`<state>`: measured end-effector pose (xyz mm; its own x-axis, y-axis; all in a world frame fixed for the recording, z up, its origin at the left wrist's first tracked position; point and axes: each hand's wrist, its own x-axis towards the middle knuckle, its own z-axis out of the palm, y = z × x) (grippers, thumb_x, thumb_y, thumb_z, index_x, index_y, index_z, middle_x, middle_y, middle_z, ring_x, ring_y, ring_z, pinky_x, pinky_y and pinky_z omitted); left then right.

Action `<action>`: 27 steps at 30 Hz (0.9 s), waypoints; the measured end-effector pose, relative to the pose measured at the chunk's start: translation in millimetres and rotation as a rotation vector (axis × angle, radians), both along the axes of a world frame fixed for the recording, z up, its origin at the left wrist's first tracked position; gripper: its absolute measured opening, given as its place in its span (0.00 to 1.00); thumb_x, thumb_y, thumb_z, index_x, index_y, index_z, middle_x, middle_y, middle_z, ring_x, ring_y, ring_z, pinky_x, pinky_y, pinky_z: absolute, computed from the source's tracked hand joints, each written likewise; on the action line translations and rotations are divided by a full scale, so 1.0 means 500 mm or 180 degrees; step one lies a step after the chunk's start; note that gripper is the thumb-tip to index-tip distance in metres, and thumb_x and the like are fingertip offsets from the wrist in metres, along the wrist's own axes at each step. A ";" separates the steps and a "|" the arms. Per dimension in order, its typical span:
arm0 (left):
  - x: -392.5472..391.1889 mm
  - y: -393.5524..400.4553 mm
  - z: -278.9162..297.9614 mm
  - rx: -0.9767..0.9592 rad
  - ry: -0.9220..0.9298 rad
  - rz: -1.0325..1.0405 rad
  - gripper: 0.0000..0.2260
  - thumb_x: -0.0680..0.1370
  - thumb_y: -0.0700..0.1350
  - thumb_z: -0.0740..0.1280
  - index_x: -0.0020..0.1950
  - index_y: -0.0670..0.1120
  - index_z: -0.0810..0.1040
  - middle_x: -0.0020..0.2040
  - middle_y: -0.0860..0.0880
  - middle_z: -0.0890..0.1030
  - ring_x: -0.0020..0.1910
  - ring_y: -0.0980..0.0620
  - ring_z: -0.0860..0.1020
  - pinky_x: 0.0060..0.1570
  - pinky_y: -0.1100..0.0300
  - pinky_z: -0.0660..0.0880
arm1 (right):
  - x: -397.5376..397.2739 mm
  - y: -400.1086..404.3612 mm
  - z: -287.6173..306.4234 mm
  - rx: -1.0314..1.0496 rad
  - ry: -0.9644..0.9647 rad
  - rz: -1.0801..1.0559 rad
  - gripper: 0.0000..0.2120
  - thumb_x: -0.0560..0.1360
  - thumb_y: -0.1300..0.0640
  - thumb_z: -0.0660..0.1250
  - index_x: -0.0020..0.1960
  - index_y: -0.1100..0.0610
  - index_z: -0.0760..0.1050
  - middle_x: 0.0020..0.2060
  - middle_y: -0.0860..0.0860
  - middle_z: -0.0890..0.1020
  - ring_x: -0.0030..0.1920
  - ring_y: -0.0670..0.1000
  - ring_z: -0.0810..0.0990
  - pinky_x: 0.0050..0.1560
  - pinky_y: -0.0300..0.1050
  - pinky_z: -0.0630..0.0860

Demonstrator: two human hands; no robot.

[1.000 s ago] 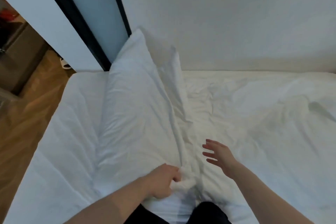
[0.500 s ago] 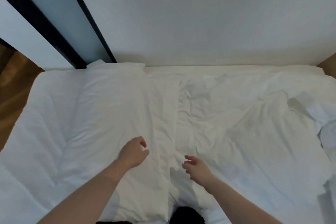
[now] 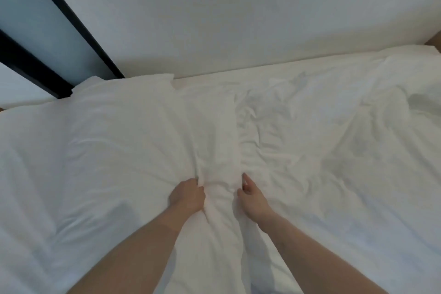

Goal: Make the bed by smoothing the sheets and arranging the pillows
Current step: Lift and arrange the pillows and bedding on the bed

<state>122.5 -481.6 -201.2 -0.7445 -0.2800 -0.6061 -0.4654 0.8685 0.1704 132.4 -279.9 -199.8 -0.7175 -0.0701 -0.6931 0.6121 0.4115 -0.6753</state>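
We see the white pillow (image 3: 133, 141) lying flat, its long axis running from us toward the wall (image 3: 238, 19). Left hand (image 3: 187, 196) and right hand (image 3: 251, 199) each clutch its bunched right edge — fingers curled into fabric.

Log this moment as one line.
left hand: grips pillow edge | right hand: grips same bunched edge | sheet: wrinkled

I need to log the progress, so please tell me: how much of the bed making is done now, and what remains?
Done: one pillow lies flat at the left end of the bed, near the wall. In hand: the left hand and right hand grip a bunched fold of white fabric between them. Left: the sheet to the right is full of wrinkles, and only this one pillow can be made out.
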 end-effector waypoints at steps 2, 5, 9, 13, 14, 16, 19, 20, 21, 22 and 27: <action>0.007 0.001 0.034 0.0436 0.0402 -0.0012 0.13 0.79 0.55 0.59 0.44 0.49 0.77 0.46 0.46 0.83 0.51 0.41 0.81 0.50 0.50 0.79 | -0.011 -0.011 0.011 -0.0080 0.0069 -0.0241 0.29 0.80 0.63 0.58 0.79 0.49 0.65 0.73 0.45 0.73 0.74 0.48 0.71 0.76 0.45 0.64; 0.047 -0.003 0.149 0.1098 0.1394 0.0050 0.15 0.76 0.56 0.60 0.37 0.45 0.70 0.28 0.50 0.73 0.31 0.47 0.73 0.35 0.49 0.73 | -0.042 -0.047 0.049 -0.0414 0.0251 -0.0748 0.28 0.79 0.68 0.58 0.78 0.53 0.68 0.73 0.46 0.74 0.73 0.46 0.72 0.74 0.41 0.66; 0.109 -0.012 0.284 0.2143 0.1537 -0.0463 0.17 0.79 0.54 0.62 0.38 0.43 0.69 0.29 0.47 0.65 0.29 0.53 0.62 0.32 0.49 0.64 | -0.125 -0.101 0.107 -0.1321 0.0146 -0.1329 0.28 0.79 0.72 0.58 0.73 0.50 0.71 0.61 0.42 0.82 0.52 0.37 0.84 0.55 0.36 0.79; 0.151 0.019 0.194 0.1792 0.0569 -0.1147 0.14 0.80 0.56 0.59 0.39 0.49 0.67 0.31 0.49 0.71 0.34 0.48 0.73 0.39 0.50 0.70 | -0.153 -0.071 0.124 -0.1534 -0.0091 -0.1281 0.29 0.78 0.74 0.55 0.70 0.50 0.74 0.59 0.44 0.84 0.55 0.46 0.85 0.56 0.44 0.79; 0.162 0.011 0.144 0.1642 0.0208 -0.1119 0.12 0.81 0.56 0.58 0.43 0.50 0.71 0.35 0.50 0.77 0.40 0.47 0.77 0.43 0.51 0.74 | -0.141 -0.058 0.117 -0.1397 -0.0184 -0.1265 0.26 0.79 0.72 0.57 0.70 0.51 0.74 0.57 0.44 0.85 0.54 0.48 0.85 0.54 0.45 0.79; 0.175 -0.011 0.070 0.1302 -0.0391 -0.1033 0.12 0.81 0.55 0.58 0.58 0.52 0.76 0.53 0.50 0.84 0.55 0.45 0.81 0.56 0.53 0.75 | -0.092 -0.024 0.097 -0.0968 -0.0374 -0.1182 0.19 0.82 0.64 0.62 0.70 0.51 0.74 0.53 0.43 0.85 0.51 0.51 0.83 0.53 0.47 0.77; 0.152 -0.016 0.051 0.1187 -0.0728 -0.0896 0.12 0.79 0.50 0.63 0.58 0.48 0.79 0.57 0.47 0.83 0.59 0.45 0.80 0.56 0.56 0.75 | 0.023 0.025 0.073 -0.0470 -0.0646 -0.0696 0.18 0.82 0.52 0.66 0.72 0.51 0.73 0.57 0.46 0.83 0.52 0.50 0.82 0.51 0.42 0.75; 0.130 -0.010 0.064 0.1208 -0.0658 -0.0851 0.09 0.78 0.50 0.65 0.54 0.48 0.80 0.54 0.48 0.84 0.57 0.46 0.81 0.55 0.57 0.75 | 0.071 0.036 0.065 -0.0355 -0.0704 -0.0533 0.20 0.82 0.51 0.67 0.72 0.51 0.73 0.58 0.48 0.83 0.53 0.49 0.83 0.50 0.40 0.76; 0.102 -0.005 0.079 0.1178 -0.0512 -0.0793 0.08 0.76 0.51 0.67 0.50 0.50 0.81 0.51 0.50 0.85 0.54 0.48 0.82 0.53 0.57 0.76 | 0.120 0.042 0.058 -0.0312 -0.0736 -0.0411 0.22 0.80 0.50 0.70 0.72 0.52 0.73 0.58 0.49 0.84 0.53 0.48 0.84 0.50 0.39 0.77; 0.068 -0.002 0.090 0.1119 -0.0243 -0.0656 0.07 0.75 0.53 0.68 0.47 0.51 0.81 0.48 0.52 0.85 0.52 0.49 0.82 0.52 0.57 0.77 | 0.167 0.041 0.051 -0.0308 -0.0798 -0.0333 0.25 0.77 0.47 0.73 0.71 0.53 0.74 0.57 0.49 0.85 0.54 0.48 0.85 0.52 0.40 0.79; -0.071 -0.004 0.107 0.0785 0.0358 0.0911 0.36 0.61 0.71 0.76 0.57 0.49 0.74 0.54 0.51 0.80 0.56 0.46 0.80 0.55 0.54 0.77 | 0.293 -0.020 0.040 -0.0111 -0.0516 0.0280 0.51 0.57 0.25 0.77 0.73 0.41 0.62 0.67 0.34 0.74 0.67 0.39 0.74 0.71 0.42 0.70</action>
<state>86.8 -483.7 -147.8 -0.7230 -0.3421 -0.6002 -0.6494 0.6330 0.4215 278.8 -289.9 -179.8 -0.5866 -0.1536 -0.7952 0.6768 0.4464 -0.5854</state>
